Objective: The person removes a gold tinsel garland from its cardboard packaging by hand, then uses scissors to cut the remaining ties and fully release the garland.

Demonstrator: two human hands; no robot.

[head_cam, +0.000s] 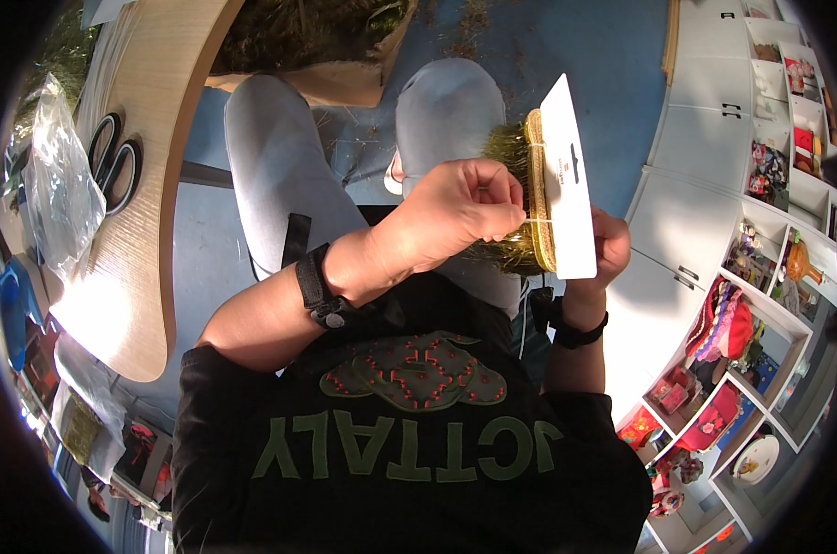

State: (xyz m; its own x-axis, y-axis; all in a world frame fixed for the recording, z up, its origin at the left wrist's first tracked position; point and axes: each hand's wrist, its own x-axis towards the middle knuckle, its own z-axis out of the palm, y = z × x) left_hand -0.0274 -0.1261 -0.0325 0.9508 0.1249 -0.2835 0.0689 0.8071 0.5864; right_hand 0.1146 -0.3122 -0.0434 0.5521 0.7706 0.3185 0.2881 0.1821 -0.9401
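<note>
My left hand (463, 201) pinches a thin white tie (537, 220) between thumb and fingertips. That tie crosses a bundle of gold braid trim (541, 187), and a second white tie (536, 145) crosses it farther up. Olive-gold fringe (508, 149) spreads from the braid's left side, partly behind my left hand. A white display card (572, 201) with a dark slot and some printing stands along the braid's right side. My right hand (609, 242) grips the card from behind; some of its fingers are hidden. Both hands are above my lap.
Black-handled scissors (117, 163) and a clear plastic bag (65, 187) lie on the wooden table (141, 277) at left. An open carton (356, 86) of dark fringe sits beyond my knees. White cabinets (702, 145) and shelves with colourful crafts (723, 318) line the right.
</note>
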